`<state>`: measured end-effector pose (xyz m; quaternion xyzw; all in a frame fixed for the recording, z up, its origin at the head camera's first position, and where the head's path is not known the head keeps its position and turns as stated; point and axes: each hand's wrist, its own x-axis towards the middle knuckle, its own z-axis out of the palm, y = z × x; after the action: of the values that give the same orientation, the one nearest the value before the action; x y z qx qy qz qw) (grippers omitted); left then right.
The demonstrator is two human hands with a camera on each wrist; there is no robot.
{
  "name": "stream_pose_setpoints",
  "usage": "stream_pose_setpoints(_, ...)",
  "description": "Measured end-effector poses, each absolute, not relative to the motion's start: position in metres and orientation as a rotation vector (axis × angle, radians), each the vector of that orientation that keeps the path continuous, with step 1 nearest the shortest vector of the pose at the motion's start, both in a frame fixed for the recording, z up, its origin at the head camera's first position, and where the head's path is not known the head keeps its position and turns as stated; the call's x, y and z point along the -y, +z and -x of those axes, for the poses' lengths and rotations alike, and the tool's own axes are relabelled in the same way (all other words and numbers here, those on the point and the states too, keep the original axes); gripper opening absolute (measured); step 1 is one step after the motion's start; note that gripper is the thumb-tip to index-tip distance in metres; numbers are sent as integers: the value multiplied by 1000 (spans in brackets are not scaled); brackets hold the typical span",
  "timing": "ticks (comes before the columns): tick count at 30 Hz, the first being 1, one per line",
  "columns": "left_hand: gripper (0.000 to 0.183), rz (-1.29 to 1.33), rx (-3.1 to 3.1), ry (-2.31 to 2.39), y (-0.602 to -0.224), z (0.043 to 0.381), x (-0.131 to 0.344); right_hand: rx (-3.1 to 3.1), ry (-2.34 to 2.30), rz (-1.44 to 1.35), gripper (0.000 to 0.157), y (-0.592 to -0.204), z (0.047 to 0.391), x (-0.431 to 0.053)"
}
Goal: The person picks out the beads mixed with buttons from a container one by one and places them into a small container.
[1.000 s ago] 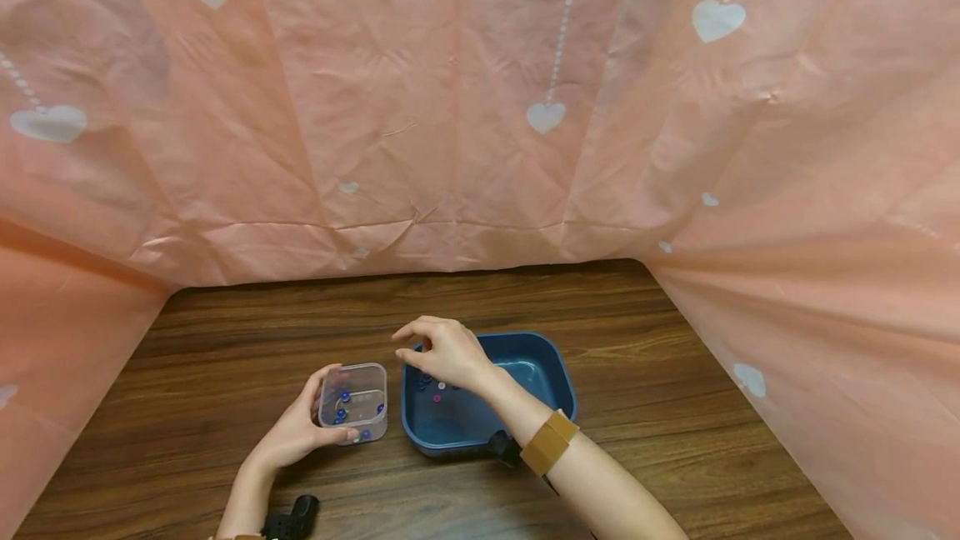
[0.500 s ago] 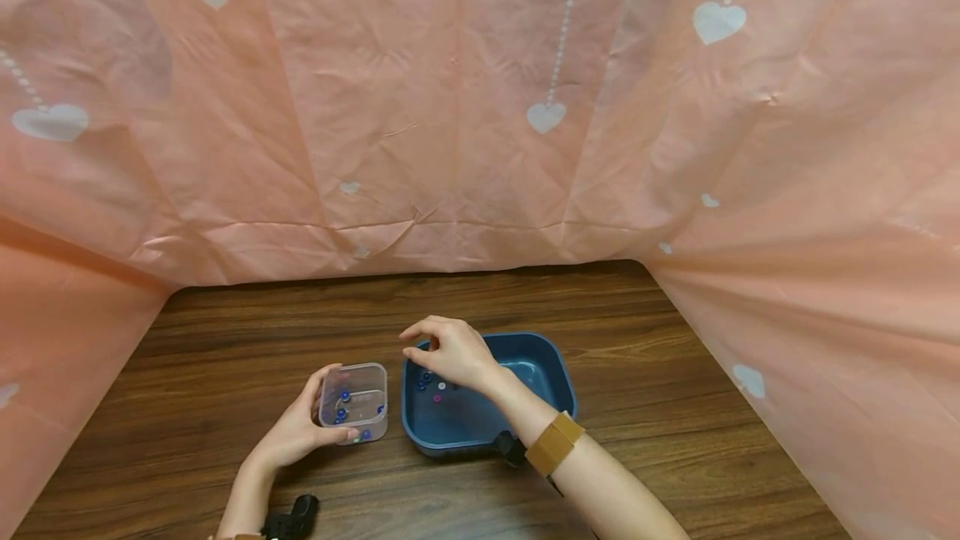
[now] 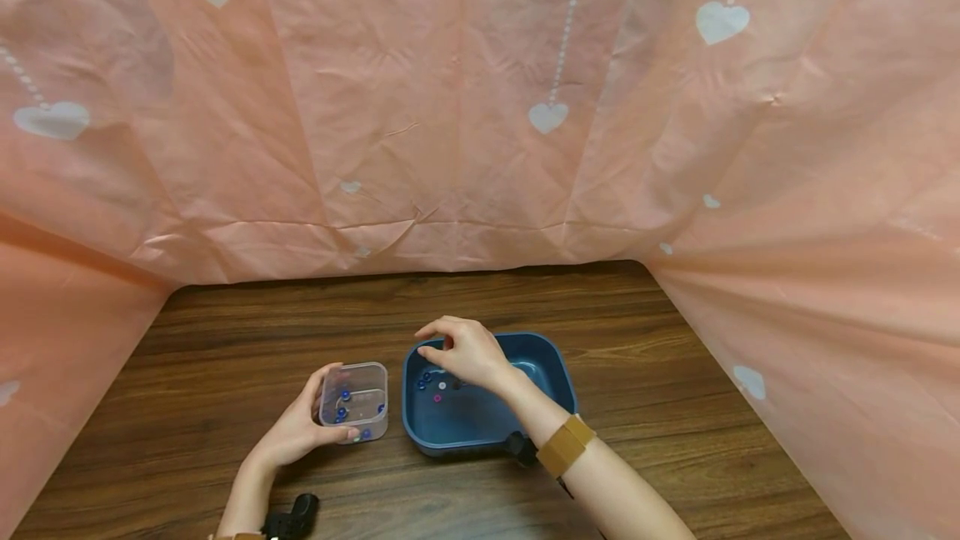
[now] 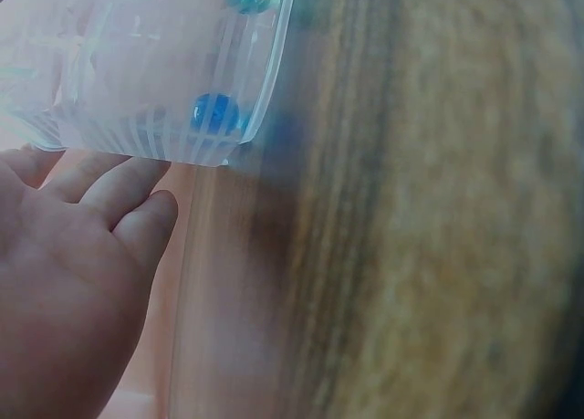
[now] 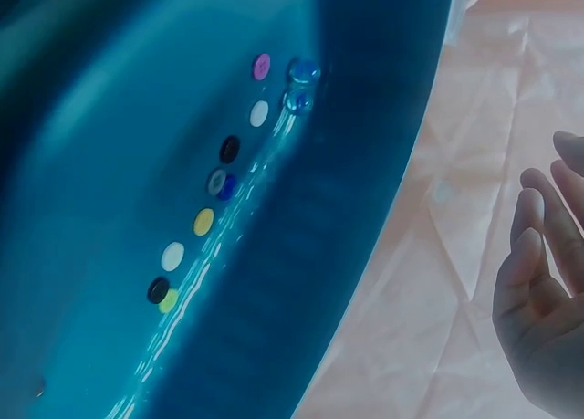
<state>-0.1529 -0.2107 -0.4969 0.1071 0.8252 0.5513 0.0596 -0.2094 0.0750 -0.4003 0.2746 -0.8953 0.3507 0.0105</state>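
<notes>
My left hand [image 3: 294, 423] grips a clear plastic box [image 3: 364, 367], fingers behind it and thumb along its near side. Several round blue beads [image 3: 342, 412] lie in the box; one blue bead [image 4: 215, 112] shows through its wall in the left wrist view. Over the left part of a blue basin [image 3: 480, 445] hovers my right hand [image 3: 471, 354], thumb and forefinger apart, nothing visible between them. In the right wrist view, a row of flat buttons lies along the basin floor, among them a pink button [image 5: 262, 67] and a yellow button [image 5: 203, 222]. Beside the pink one sit clear blue beads [image 5: 304, 70].
Box and basin stand side by side on a dark wood-grain table [image 3: 300, 315]. A pink cloth with white hearts [image 3: 450, 148] hangs along the back and both sides. Each wrist wears a brown strap [image 3: 566, 446] with a small black camera [image 3: 521, 448].
My right hand has drifted to the right, from the basin's left rim to farther over its inside. The left hand and the box stay where they were.
</notes>
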Motion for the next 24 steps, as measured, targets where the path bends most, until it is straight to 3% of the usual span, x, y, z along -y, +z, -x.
stream_pose_setpoints(24, 99, -321, -2493, 1671, -495, 153, 210, 2787, 1157, -811, 22, -406, 211, -88)
